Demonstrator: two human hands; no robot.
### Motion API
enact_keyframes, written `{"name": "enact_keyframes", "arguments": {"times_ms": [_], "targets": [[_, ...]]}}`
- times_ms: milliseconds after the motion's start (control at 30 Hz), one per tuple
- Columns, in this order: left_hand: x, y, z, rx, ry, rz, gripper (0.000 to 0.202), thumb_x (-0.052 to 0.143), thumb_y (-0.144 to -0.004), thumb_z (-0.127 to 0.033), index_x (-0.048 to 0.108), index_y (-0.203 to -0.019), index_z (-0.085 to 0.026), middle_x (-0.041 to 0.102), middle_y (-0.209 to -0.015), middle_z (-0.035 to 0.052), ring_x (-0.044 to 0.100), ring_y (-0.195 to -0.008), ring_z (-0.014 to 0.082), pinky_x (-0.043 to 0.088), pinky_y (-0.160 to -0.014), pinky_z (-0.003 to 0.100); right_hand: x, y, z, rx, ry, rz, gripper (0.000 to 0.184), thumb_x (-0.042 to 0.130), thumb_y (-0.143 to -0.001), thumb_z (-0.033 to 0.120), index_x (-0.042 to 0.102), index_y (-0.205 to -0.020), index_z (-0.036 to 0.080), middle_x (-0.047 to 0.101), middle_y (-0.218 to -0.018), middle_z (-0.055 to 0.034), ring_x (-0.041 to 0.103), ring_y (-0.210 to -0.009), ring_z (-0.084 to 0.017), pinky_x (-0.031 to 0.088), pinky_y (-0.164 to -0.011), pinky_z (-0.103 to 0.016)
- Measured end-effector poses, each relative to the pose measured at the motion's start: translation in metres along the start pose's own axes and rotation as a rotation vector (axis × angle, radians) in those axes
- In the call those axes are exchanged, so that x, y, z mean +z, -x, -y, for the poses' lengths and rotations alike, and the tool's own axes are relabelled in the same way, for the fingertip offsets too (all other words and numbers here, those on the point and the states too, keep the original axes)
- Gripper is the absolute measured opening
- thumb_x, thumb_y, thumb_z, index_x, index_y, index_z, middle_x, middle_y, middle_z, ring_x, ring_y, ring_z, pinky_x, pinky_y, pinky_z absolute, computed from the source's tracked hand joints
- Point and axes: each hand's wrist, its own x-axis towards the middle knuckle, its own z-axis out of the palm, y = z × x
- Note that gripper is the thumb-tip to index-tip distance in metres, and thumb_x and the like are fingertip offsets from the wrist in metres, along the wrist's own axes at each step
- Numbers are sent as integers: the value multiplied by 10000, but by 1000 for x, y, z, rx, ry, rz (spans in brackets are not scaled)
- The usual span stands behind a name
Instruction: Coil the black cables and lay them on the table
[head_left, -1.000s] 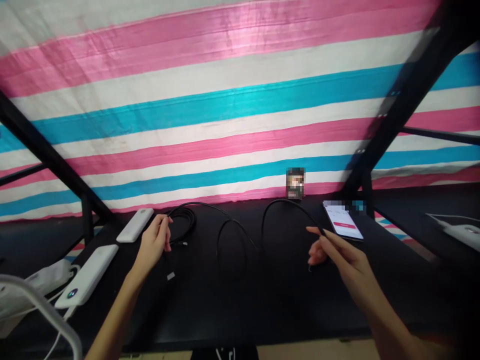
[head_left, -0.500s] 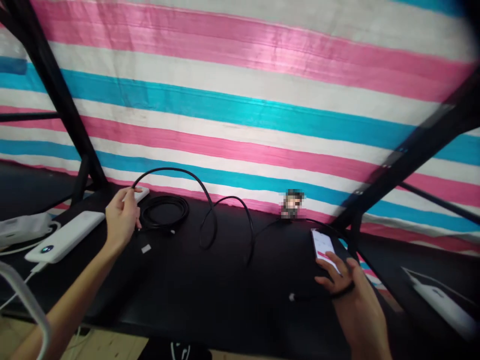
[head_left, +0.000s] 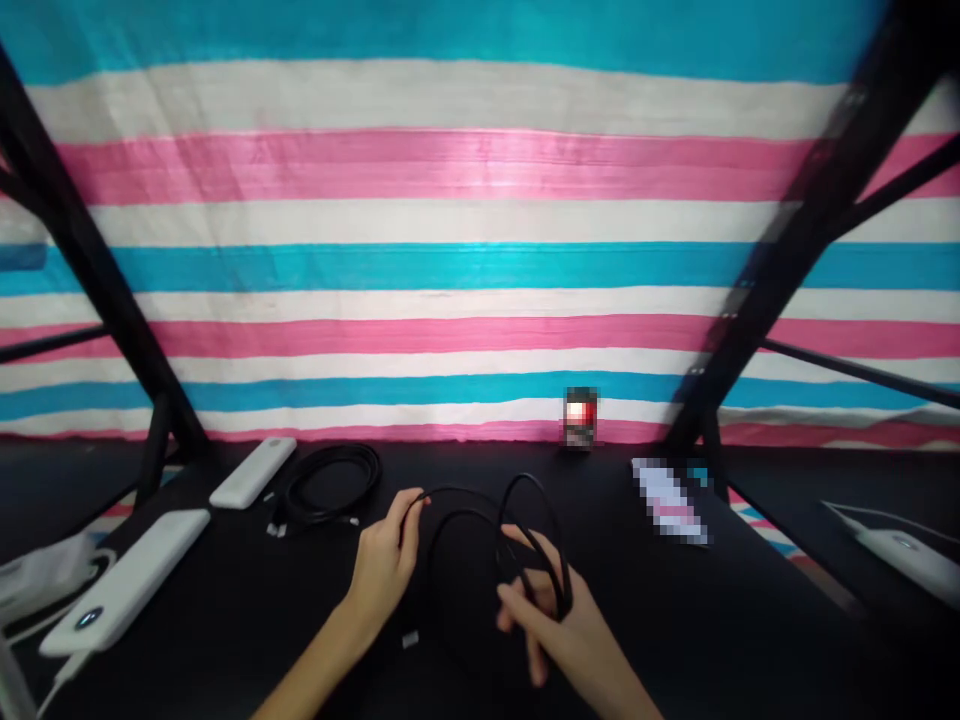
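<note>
Both my hands hold one black cable [head_left: 480,505] above the black table [head_left: 750,620]. My left hand [head_left: 386,555] pinches the cable near one end of a loop, fingers closed round it. My right hand [head_left: 551,615] is wrapped round several gathered loops of the same cable, close to the left hand. A second black cable [head_left: 330,485] lies coiled on the table to the left of my hands. A small plug end [head_left: 410,638] rests on the table below my left wrist.
Two white power banks [head_left: 251,473] [head_left: 124,585] lie at the left. A phone [head_left: 670,497] with its screen lit lies at the right, near a black frame post [head_left: 780,260]. A striped pink, white and blue sheet [head_left: 450,250] hangs behind. Another white device [head_left: 904,550] lies at far right.
My hands came together at the table's middle. The long cable, spread out in wide arcs before, is now gathered into loops in my right hand, which left the phone.
</note>
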Motion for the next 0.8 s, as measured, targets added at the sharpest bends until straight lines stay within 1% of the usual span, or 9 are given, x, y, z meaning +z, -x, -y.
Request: {"name": "enact_keyframes", "arguments": {"times_ms": [100, 200, 267, 333, 433, 533, 600, 700, 800], "targets": [[-15, 4, 12, 25, -62, 79, 186, 438, -847, -335, 554, -955, -238, 515, -509, -48, 522, -457, 145, 396, -515, 239, -17, -1, 17, -11, 141, -189, 557, 593, -752, 459, 509, -1209, 152, 442, -391, 100, 288, -230, -34, 215, -261, -129], [-26, 12, 18, 26, -77, 174, 233, 497, -822, -364, 511, -1021, -244, 593, -643, -22, 606, -661, 178, 461, -725, 304, -23, -3, 31, -30, 198, -279, 509, 600, -734, 432, 585, -1166, 165, 384, -386, 103, 272, -250, -39, 198, -255, -139], [-27, 16, 16, 58, -90, 176, 485, 620, -734, -390, 455, -1166, -243, 643, -971, 63, 593, -974, 239, 416, -907, 399, -16, 0, 38, -61, 226, -252, 463, 616, -717, 396, 629, -1125, 178, 460, -442, 68, 341, -290, -54, 245, -269, -150], [-23, 18, 7, 134, -123, 155, 804, 724, -622, -395, 342, -1314, -248, 484, -1300, 131, 450, -1201, 300, 351, -990, 471, -3, 8, 44, -141, 252, -188, 409, 630, -702, 343, 668, -1080, 190, 582, -566, 11, 462, -392, -85, 357, -338, -171], [-15, 16, -12, 228, -123, 62, 957, 742, -599, -377, 224, -1395, -258, 317, -1436, 133, 341, -1289, 310, 318, -1024, 486, 16, 29, 50, -253, 317, -69, 286, 656, -669, 272, 728, -943, 228, 653, -692, -11, 553, -527, -119, 450, -469, -187], [-12, 12, -27, 215, -56, -51, 550, 657, -698, -347, 498, -1217, -260, 517, -1285, 92, 487, -1170, 268, 377, -985, 423, 18, 47, 51, -287, 418, 49, 139, 677, -654, 230, 742, -769, 271, 631, -616, 35, 540, -483, -96, 444, -484, -171], [-13, 12, -30, 130, -24, 18, 170, 591, -750, -370, 673, -826, -240, 687, -905, 64, 636, -848, 232, 481, -804, 360, 7, 48, 48, -345, 446, 47, 80, 669, -672, 234, 736, -703, 265, 611, -558, 41, 543, -473, -99, 447, -495, -178], [-11, 19, -27, -97, 74, 207, 427, 548, -752, -476, 567, -403, -230, 552, -382, 32, 532, -399, 171, 445, -495, 306, -15, 34, 42, -399, 389, -118, 138, 639, -715, 315, 730, -683, 217, 596, -506, 12, 526, -422, -113, 424, -430, -199], [0, 28, -25, -334, 276, 160, 499, 567, -704, -543, 461, -324, -238, 428, -255, 7, 418, -264, 138, 374, -400, 292, -26, 13, 31, -314, 268, -236, 247, 614, -741, 400, 698, -711, 170, 546, -476, 13, 449, -345, -91, 355, -344, -195]]}}
